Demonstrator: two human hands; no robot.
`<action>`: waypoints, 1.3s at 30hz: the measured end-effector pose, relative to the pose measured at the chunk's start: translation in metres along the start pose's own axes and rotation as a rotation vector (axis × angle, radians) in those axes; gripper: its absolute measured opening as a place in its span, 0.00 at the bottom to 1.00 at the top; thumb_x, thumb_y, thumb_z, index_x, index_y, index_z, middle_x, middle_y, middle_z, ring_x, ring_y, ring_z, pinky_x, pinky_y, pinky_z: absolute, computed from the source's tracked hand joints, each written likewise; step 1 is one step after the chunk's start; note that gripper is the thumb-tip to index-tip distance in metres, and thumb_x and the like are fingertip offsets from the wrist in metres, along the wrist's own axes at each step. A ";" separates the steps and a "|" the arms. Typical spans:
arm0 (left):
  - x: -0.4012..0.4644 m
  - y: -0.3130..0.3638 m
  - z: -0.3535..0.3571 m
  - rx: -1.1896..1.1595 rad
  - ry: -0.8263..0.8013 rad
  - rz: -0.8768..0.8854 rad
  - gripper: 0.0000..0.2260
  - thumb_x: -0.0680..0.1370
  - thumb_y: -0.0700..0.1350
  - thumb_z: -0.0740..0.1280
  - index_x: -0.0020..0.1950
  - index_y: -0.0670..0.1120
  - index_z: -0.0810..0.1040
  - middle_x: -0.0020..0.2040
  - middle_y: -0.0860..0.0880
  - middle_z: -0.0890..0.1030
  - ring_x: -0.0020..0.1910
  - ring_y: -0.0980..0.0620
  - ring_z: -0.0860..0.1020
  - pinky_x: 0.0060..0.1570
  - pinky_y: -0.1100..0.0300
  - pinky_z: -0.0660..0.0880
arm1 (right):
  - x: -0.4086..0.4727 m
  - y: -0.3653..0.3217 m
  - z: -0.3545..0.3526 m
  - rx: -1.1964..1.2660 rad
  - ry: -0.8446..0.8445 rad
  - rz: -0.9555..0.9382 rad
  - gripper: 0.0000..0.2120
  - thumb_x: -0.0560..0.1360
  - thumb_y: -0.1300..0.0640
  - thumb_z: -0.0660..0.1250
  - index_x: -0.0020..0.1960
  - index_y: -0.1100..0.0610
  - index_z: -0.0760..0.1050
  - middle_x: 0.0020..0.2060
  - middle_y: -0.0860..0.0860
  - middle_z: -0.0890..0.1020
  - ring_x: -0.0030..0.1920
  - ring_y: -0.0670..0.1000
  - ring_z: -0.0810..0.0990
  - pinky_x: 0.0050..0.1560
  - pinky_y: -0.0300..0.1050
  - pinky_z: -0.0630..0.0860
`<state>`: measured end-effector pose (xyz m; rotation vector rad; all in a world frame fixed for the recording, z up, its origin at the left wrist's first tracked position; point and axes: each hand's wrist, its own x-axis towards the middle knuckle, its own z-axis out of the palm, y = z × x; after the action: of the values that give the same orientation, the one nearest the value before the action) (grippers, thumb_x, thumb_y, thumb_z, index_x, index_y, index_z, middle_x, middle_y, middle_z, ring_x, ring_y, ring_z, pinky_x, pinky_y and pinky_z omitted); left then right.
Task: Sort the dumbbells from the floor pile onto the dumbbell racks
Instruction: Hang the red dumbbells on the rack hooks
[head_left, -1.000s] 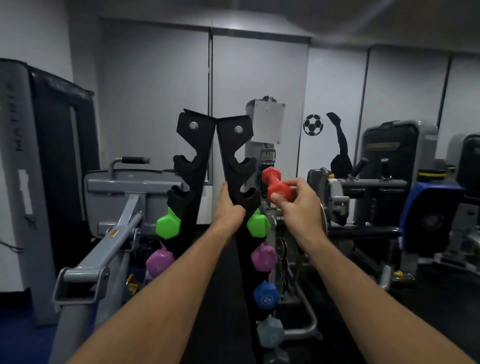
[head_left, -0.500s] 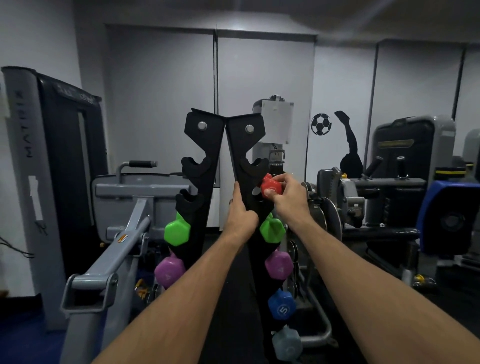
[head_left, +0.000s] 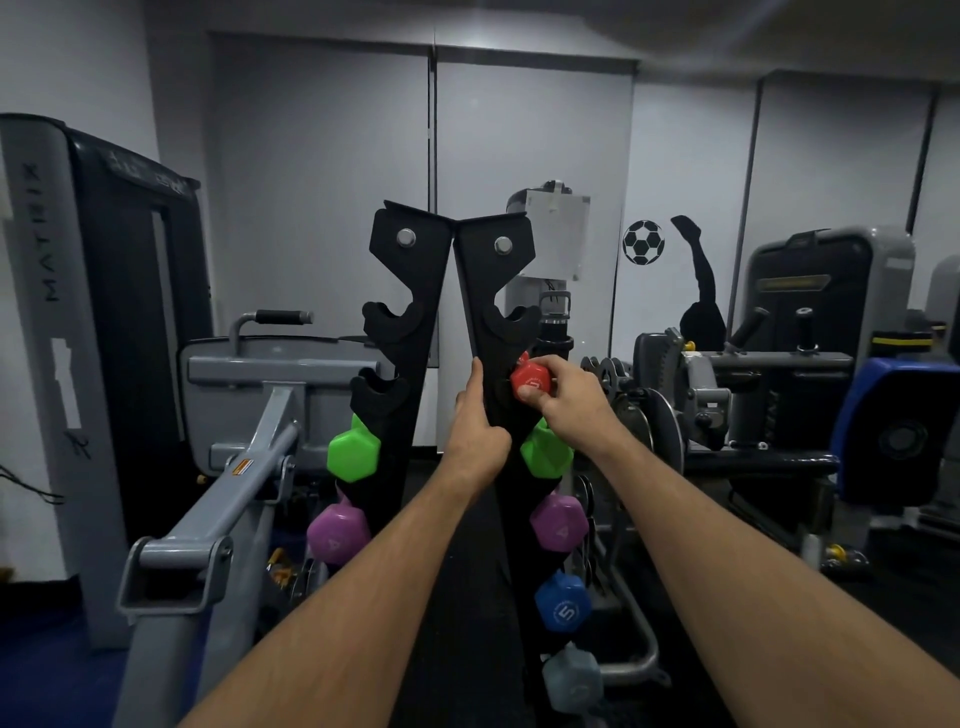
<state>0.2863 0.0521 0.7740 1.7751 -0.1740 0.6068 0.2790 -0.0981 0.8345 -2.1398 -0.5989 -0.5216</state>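
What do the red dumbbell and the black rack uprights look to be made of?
Red dumbbell: smooth coated head, likely vinyl or neoprene, with a soft sheen and pale printed mark. Rack uprights: matte black plates, probably painted steel or hard plastic, with silver bolt heads.

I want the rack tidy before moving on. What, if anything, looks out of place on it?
Nothing stands out. The red dumbbell, held by the right hand, sits at a cradle above the green dumbbell; the left hand holds the rack.

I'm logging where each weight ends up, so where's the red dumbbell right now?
In the head view, the red dumbbell sits centre-right, gripped by the right hand at the right rack upright, just above the green dumbbell.
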 end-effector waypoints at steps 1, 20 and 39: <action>-0.001 0.001 -0.001 -0.003 -0.003 0.000 0.49 0.72 0.35 0.69 0.75 0.79 0.51 0.71 0.50 0.72 0.64 0.46 0.79 0.56 0.46 0.83 | 0.000 -0.001 -0.001 -0.013 -0.011 -0.001 0.23 0.80 0.52 0.72 0.72 0.56 0.73 0.59 0.53 0.81 0.55 0.49 0.77 0.58 0.41 0.71; -0.011 0.011 -0.004 0.009 -0.033 0.036 0.49 0.71 0.35 0.71 0.79 0.72 0.53 0.76 0.55 0.64 0.68 0.47 0.75 0.56 0.44 0.82 | 0.005 -0.010 -0.007 -0.059 -0.080 0.058 0.19 0.81 0.50 0.69 0.69 0.54 0.73 0.56 0.53 0.81 0.51 0.51 0.80 0.57 0.52 0.82; -0.094 0.008 -0.021 0.213 -0.017 -0.002 0.30 0.78 0.37 0.69 0.79 0.47 0.66 0.68 0.51 0.75 0.64 0.54 0.75 0.65 0.58 0.72 | -0.132 0.030 0.034 0.007 0.204 -0.102 0.28 0.80 0.48 0.69 0.77 0.50 0.68 0.77 0.47 0.68 0.77 0.47 0.65 0.77 0.52 0.67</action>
<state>0.1964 0.0512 0.7384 1.9860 -0.1222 0.6279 0.1959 -0.1177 0.7238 -2.0259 -0.5959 -0.7824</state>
